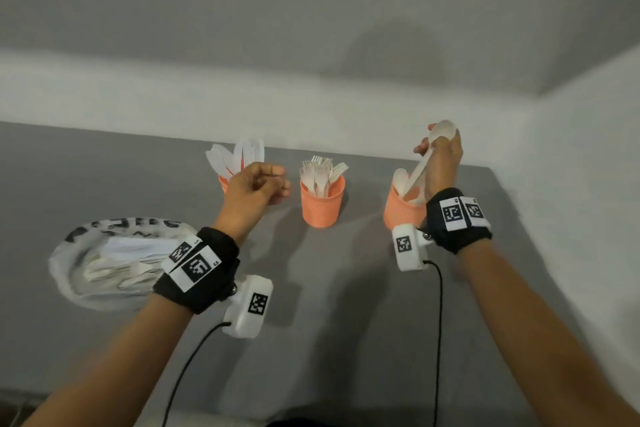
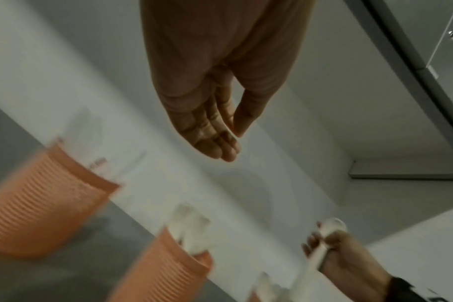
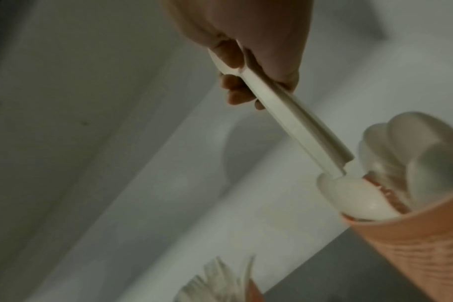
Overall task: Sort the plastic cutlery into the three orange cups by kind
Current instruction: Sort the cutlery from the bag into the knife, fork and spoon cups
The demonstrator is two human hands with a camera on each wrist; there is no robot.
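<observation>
Right hand (image 1: 441, 163) raised over the right cup (image 1: 403, 210), fingers (image 3: 236, 96) curled round the bowl end of a white spoon (image 3: 285, 114), handle slanting down from the fingers to the cup's rim, among spoons already standing there. Left hand (image 1: 254, 189) held above the table (image 1: 346, 288), fingers (image 2: 210, 130) loosely bent, holding nothing, just in front of the cup of knives (image 1: 223, 182). Between both hands, the cup of forks (image 1: 322, 201). Behind the left wrist, a plastic bag (image 1: 86, 270) with more cutlery.
</observation>
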